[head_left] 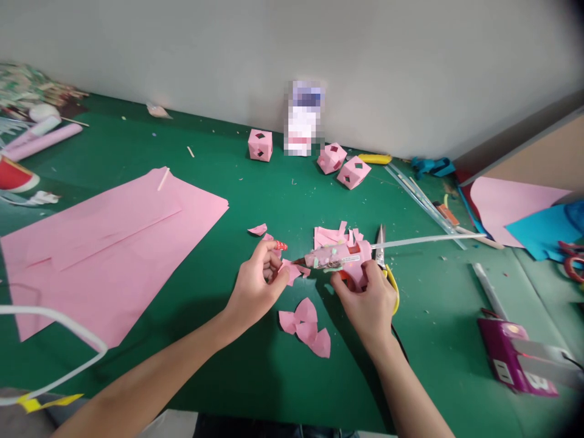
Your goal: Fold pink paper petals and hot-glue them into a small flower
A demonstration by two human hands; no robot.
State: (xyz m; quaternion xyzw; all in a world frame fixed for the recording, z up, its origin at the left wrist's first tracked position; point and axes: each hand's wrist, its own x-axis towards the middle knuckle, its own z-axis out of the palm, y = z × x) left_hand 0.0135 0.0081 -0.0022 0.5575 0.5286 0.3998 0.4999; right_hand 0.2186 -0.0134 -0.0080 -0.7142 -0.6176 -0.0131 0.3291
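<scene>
My right hand grips a pink glue gun with a long glue stick out of its back. Its nozzle points left and meets, or nearly meets, a small pink paper piece. My left hand pinches that piece between thumb and fingers; something red with white marks covers one fingertip. Nearer to me lies a folded pink paper cutout with petal-like flaps. Pink paper strips sit behind the glue gun. Scissors with yellow handles are partly hidden by my right hand.
Pink paper cubes with cut openings stand near the wall, by a blurred upright phone-like object. Large pink sheets cover the left side. At right are a purple power box and blue paper. A white curved tube juts in at lower left.
</scene>
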